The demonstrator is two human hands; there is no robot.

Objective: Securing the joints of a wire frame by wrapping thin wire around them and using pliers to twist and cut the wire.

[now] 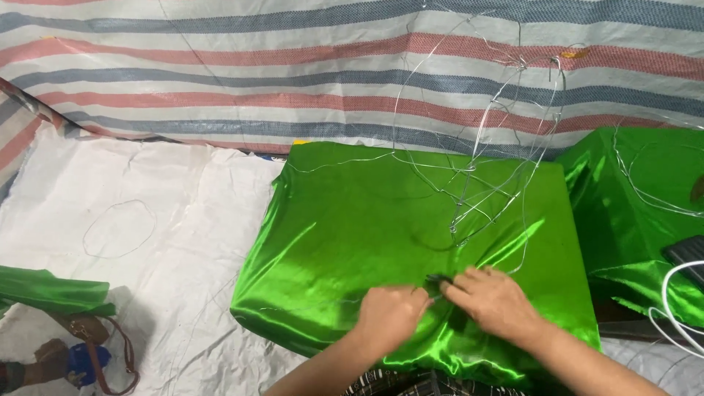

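Both hands are down at the lower centre of the frame, working on the shiny green satin cloth (352, 227) that drapes a block-shaped surface. The cloth is bright emerald, glossy, catching white highlights along its folds, and it puckers into creases right where the hands meet. The left hand (392, 315) has its grip narrow, fingers pinched together on a small dark thing (438, 279) at the cloth's surface; it is too small to say what it is, perhaps a clip or a tool tip. The right hand (495, 301) lies just beside it, fingers curled and pressing the fabric, fingertips touching that same dark spot.

Thin silver wire (477, 147) rises in loose loops from the middle of the cloth toward the upper right of the frame, in front of a striped red, blue and white tarp (220, 66). A second green-draped block (638, 191) sits at the right edge. White woven sheeting (147, 220) covers the left, with a wire ring (119, 228) lying on it. Lower left, a brown strap (110, 345).
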